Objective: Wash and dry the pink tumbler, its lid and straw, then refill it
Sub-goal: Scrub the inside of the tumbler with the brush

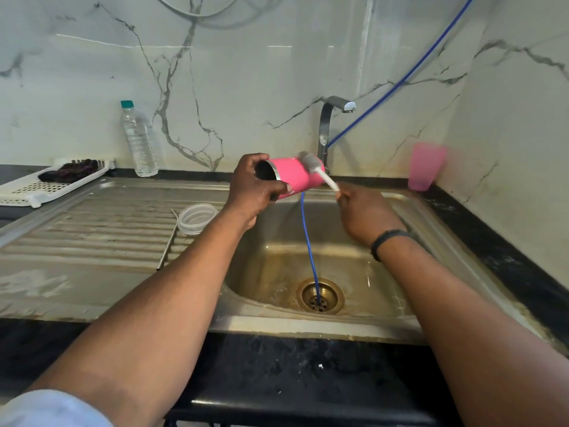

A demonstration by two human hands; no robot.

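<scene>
Left hand [252, 189] grips sideways tumbler [295, 177]; brush [311, 163] seemingly touching it.

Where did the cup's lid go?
In the head view, the clear lid lies on the ribbed draining board left of the sink basin, beside the metal straw, just left of the left forearm.

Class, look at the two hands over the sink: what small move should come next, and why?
Probably sweep the brush along the pink tumbler toward its rim. The left hand holds the tumbler on its side over the sink, and the right hand has the bristles on its outer wall near the base.
</scene>
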